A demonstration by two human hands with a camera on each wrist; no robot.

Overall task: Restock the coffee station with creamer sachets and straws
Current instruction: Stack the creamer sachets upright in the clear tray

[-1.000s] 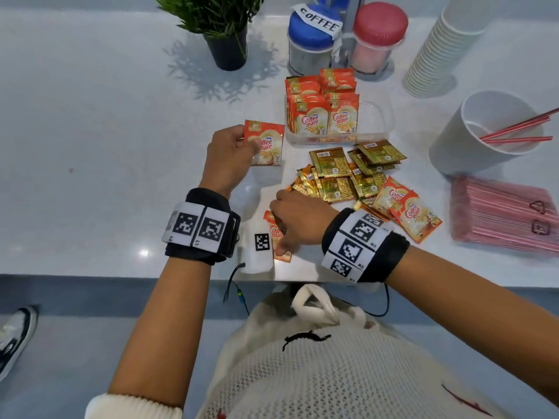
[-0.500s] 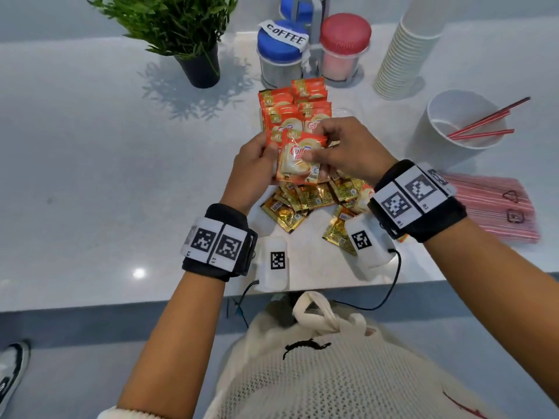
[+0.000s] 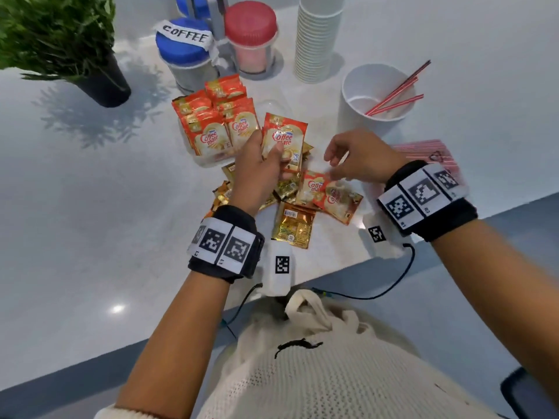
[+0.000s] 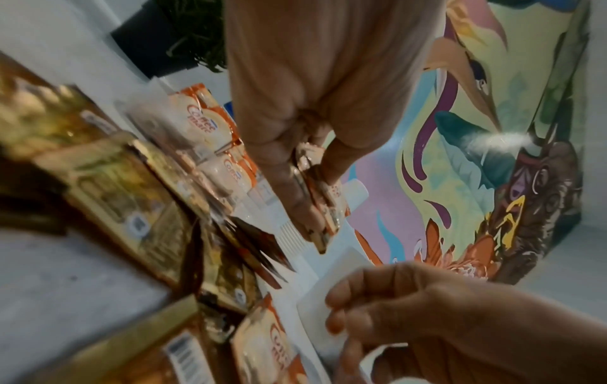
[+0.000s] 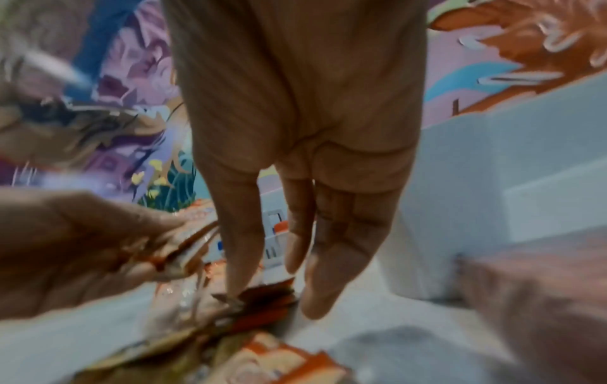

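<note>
My left hand point(image 3: 267, 154) holds a small stack of orange creamer sachets point(image 3: 286, 137) upright, just right of the clear container point(image 3: 211, 161) that is packed with upright creamer sachets point(image 3: 211, 131). The left wrist view shows the same held sachets point(image 4: 328, 207) pinched between thumb and fingers. My right hand point(image 3: 335, 167) reaches down with fairly straight fingers point(image 5: 243, 259), its tips touching two loose creamer sachets point(image 3: 329, 193) on the counter. A white cup point(image 3: 354, 116) at the right holds a few red straws point(image 3: 396, 95). A pack of red straws point(image 3: 429, 149) lies behind my right wrist.
Several gold sachets point(image 3: 292, 226) lie scattered between my hands. At the back stand a blue-lidded coffee jar point(image 3: 184, 52), a red-lidded jar point(image 3: 251, 31) and a stack of paper cups point(image 3: 317, 40). A potted plant point(image 3: 60, 40) is at the far left. The counter edge runs near my wrists.
My right hand has let go of the sachet it passed to the left hand and dropped right, down to the loose sachets. The left hand keeps its stack.
</note>
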